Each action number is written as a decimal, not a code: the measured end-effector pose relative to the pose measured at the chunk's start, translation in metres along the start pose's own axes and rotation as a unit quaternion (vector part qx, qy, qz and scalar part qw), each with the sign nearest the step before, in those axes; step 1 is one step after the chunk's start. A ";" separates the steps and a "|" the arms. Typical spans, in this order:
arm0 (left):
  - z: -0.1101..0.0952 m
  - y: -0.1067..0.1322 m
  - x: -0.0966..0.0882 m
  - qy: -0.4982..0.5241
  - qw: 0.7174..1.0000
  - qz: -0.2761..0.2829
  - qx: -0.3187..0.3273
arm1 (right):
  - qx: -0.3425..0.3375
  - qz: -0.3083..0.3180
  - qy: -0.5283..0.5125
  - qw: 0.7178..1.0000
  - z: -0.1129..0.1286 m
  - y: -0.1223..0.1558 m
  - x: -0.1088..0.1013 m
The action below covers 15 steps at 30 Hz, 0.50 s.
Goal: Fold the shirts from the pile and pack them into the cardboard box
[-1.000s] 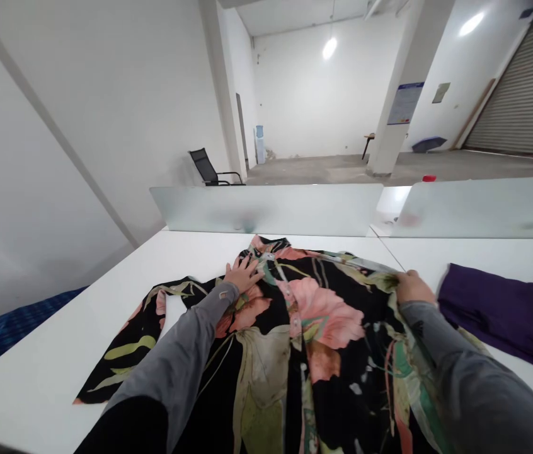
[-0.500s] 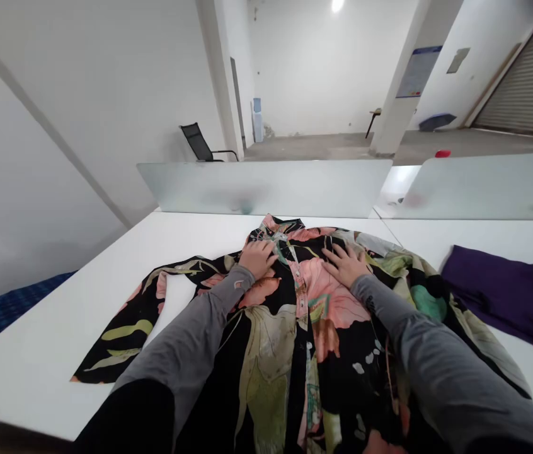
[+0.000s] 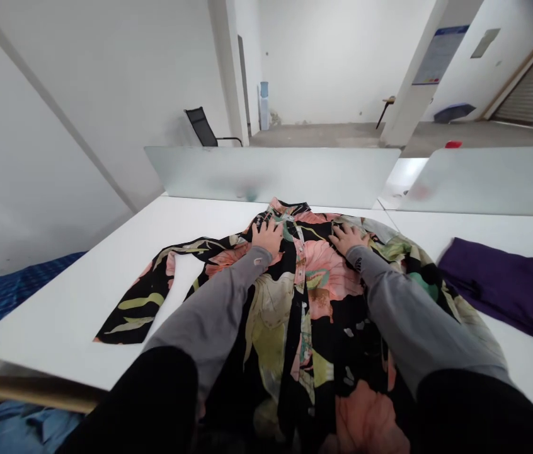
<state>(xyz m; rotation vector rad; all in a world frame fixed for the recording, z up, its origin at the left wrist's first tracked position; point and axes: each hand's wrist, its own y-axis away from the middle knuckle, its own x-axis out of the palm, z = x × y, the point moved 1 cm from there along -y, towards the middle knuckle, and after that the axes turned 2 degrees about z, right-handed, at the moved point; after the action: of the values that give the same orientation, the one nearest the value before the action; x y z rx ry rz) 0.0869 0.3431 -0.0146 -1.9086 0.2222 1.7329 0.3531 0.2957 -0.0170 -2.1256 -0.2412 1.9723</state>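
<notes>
A black floral shirt (image 3: 271,315) with pink flowers and olive leaves lies spread face up on the white table (image 3: 58,302). Its collar points to the far side, and a button placket runs down the middle. My left hand (image 3: 267,237) rests with fingers spread on the chest just below the collar, left of the placket. On the other side of the placket, my right hand (image 3: 348,238) lies flat on the upper chest near the shoulder, fingers apart. One sleeve stretches out to the left; the other is partly hidden behind my right forearm.
Folded purple cloth (image 3: 507,284) lies on the table at the right. Frosted dividers (image 3: 276,173) stand along the far edge. Blue patterned fabric (image 3: 16,290) is beyond the left edge, and blue denim-like cloth (image 3: 16,429) sits below the near left edge.
My left hand has shifted slightly toward the collar, its fingers more spread. My right hand has moved slightly toward the shoulder. The view has tilted down, showing the cloth below the table.
</notes>
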 end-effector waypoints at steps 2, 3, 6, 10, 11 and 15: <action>0.005 0.037 -0.007 0.020 0.999 0.002 0.036 | 0.045 0.028 -0.040 0.998 0.010 0.024 -0.013; 0.011 0.057 -0.009 0.026 0.998 0.014 0.050 | 0.052 0.043 -0.059 0.996 0.017 0.043 -0.019; 0.031 0.108 -0.008 0.030 0.995 0.067 0.064 | -0.036 0.071 -0.084 0.993 0.046 0.109 -0.028; 0.048 0.130 -0.007 0.032 0.994 0.089 0.052 | -0.163 0.064 -0.060 0.983 0.070 0.166 -0.025; 0.049 0.129 -0.009 0.033 0.994 0.095 0.044 | -0.155 0.066 -0.055 0.984 0.071 0.170 -0.026; 0.039 0.132 -0.029 0.037 0.997 0.072 0.001 | -0.128 0.077 -0.068 0.986 0.073 0.182 -0.049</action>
<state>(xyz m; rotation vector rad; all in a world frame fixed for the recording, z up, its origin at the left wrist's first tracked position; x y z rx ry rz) -0.0132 0.2454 -0.0248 -2.0000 0.3976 1.7548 0.2697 0.1121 -0.0259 -2.2226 -0.3843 2.2911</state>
